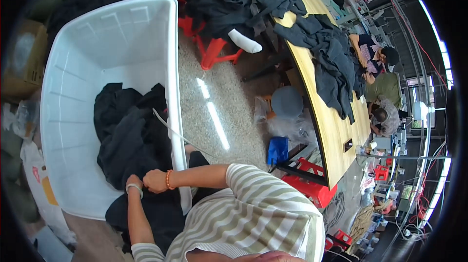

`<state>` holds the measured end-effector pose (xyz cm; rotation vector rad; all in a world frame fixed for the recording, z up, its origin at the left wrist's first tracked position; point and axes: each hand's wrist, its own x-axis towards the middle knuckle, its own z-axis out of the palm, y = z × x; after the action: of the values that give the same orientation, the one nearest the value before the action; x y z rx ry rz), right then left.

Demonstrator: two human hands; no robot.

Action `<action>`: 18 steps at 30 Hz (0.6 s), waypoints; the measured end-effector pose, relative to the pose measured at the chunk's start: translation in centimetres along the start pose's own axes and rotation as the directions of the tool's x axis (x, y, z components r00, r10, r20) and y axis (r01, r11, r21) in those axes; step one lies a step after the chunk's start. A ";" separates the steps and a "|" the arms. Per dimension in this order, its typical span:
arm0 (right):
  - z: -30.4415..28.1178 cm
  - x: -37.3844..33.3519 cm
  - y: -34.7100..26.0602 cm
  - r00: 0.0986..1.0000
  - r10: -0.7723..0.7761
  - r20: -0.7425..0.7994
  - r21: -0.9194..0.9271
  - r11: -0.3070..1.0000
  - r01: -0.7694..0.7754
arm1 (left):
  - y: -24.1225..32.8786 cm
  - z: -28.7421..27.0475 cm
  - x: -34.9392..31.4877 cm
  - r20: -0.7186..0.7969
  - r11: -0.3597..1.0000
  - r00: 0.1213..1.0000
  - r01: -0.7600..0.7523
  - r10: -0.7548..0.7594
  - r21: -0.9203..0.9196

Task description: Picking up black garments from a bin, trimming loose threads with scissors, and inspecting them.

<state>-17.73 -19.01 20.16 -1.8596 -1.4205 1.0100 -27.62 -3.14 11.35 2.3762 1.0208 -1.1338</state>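
Inside a large white plastic tub point(109, 13) lies a heap of black cloth garments point(129, 135). Part of the black cloth hangs over the tub's near rim into my lap. My left hand point(134, 182), with a pale bangle at its wrist, is closed on the cloth at this rim. Right beside it, almost touching, my right hand point(156, 181) is closed in a fist on the same black garment; an orange bead bracelet circles that wrist. The fingertips and the exact edge they grip are hidden. A thin white cord point(170, 129) crosses the tub's right rim.
To the right, a long wooden table point(336, 162) bears dark garments point(324, 57). A co-worker with dark cloth sits beyond the tub near a red stool point(214, 52). A round grey seat point(286, 102) and blue bin point(278, 150) stand by the table; a cardboard box point(24, 57) is left.
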 end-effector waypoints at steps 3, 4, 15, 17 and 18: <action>0.9 0.6 0.2 0.997 -0.051 -0.055 -0.068 0.997 0.047 | -0.6 0.6 1.3 0.020 1.000 1.000 0.017 -0.017 0.015; 0.9 0.8 0.2 0.997 -0.029 -0.066 -0.054 0.998 0.026 | -1.0 0.7 1.6 0.010 1.000 1.000 0.018 -0.019 0.004; -0.8 -0.8 -0.6 0.950 -0.047 -0.310 0.127 0.988 0.090 | -0.8 -2.1 -4.7 -0.149 0.260 0.978 -0.184 0.145 -0.948; -1.4 -1.4 -1.6 0.922 -0.107 -0.373 0.080 0.986 0.147 | -1.3 -2.6 -6.9 -0.108 0.125 0.978 -0.131 0.177 -0.983; -1.8 -1.7 -1.9 0.938 -0.136 -0.317 -0.002 0.990 0.143 | -1.5 -2.5 -7.6 -0.066 -0.004 0.971 -0.067 0.231 -0.998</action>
<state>-17.49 -20.11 23.03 -1.7819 -1.3193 0.6205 -30.58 -4.30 18.89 1.0638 0.9407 -0.1321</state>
